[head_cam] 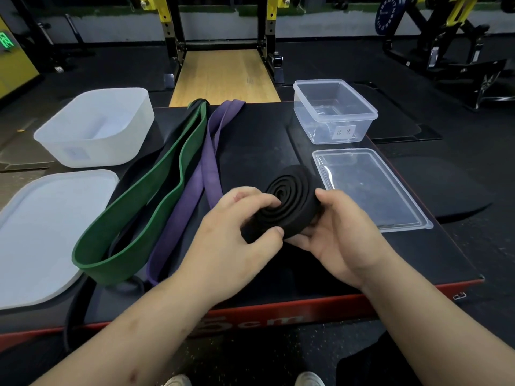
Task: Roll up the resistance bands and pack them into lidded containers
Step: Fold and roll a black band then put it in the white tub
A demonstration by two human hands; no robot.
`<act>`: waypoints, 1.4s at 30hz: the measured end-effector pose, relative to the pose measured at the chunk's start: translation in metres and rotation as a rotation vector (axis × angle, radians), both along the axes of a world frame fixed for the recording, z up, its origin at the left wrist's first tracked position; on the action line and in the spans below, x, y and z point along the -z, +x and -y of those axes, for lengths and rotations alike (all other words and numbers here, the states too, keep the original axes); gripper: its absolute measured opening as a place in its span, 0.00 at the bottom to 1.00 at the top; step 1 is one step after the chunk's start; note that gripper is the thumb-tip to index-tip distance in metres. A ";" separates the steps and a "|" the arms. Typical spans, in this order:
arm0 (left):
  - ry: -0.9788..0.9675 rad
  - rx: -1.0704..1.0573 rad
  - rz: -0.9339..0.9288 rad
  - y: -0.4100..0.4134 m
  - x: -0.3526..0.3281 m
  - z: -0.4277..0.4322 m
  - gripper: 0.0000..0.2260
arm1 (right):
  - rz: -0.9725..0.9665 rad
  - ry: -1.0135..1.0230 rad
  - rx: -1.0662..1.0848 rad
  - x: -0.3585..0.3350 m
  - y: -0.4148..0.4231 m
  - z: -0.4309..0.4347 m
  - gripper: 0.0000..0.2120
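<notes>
Head view had both hands on one black roll (289, 201), lifted just off the box (264, 140). Left hand (237, 218) was curled over the near side of the coil, fingertips pressing on the spiral face, thumb pinching the outer wrap. Right hand (340, 232) cupped it from underneath and from the right, thumb hooked over the top edge. Both had a firm grip, and the coil was wound tight between them.

As for the bands, I counted four. One was the roll in the grip, and three lay loose to the left of it: a purple band (195, 185) nearest, a green band (156, 190) beside that, and a black band (72, 310) partly under the green, trailing over the box's near edge.

There were two tubs, both uncovered. The clear tub (359, 126), with one paper label (345, 132), sat beyond the grip to the right. The white tub (111, 154) sat far off to the left, beyond the bands.

There were two lids, both lying flat. The clear lid (370, 190) was just right of the roll, and the white lid (41, 232) was out past the green band on the left.
</notes>
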State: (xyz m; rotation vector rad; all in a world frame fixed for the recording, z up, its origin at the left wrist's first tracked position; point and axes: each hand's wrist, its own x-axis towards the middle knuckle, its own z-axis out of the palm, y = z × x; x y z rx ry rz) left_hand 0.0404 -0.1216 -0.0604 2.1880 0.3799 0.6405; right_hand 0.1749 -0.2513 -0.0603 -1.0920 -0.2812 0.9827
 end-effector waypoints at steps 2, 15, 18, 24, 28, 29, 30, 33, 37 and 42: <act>0.143 -0.015 -0.029 -0.003 -0.004 -0.006 0.17 | -0.060 0.055 -0.045 0.001 -0.001 0.001 0.22; 0.497 0.178 -0.225 -0.001 0.018 -0.009 0.21 | 0.756 -0.780 -0.118 0.003 0.029 0.031 0.11; 0.542 0.187 -0.228 0.002 0.022 -0.007 0.20 | 1.071 -0.726 -0.039 0.005 0.026 0.030 0.26; 0.538 0.197 -0.254 -0.003 0.017 -0.013 0.24 | 1.171 -0.705 -0.166 0.003 0.021 0.022 0.30; 0.509 0.087 -0.276 -0.001 0.014 -0.019 0.27 | 1.165 -0.729 -0.192 -0.004 0.021 0.020 0.33; 0.499 0.050 -0.271 0.000 0.014 -0.020 0.25 | 1.156 -0.729 -0.193 -0.006 0.021 0.019 0.32; 0.498 0.015 -0.261 0.002 0.015 -0.021 0.24 | 1.147 -0.726 -0.195 -0.007 0.022 0.020 0.31; 0.495 -0.093 -0.242 0.004 0.019 -0.023 0.24 | 1.132 -0.708 -0.199 -0.008 0.021 0.021 0.30; 0.514 -0.220 -0.322 0.006 0.015 -0.025 0.11 | 1.128 -0.693 -0.214 -0.007 0.022 0.023 0.29; 0.424 -0.187 -0.431 0.008 0.011 -0.021 0.08 | 1.125 -0.694 -0.242 -0.004 0.025 0.022 0.28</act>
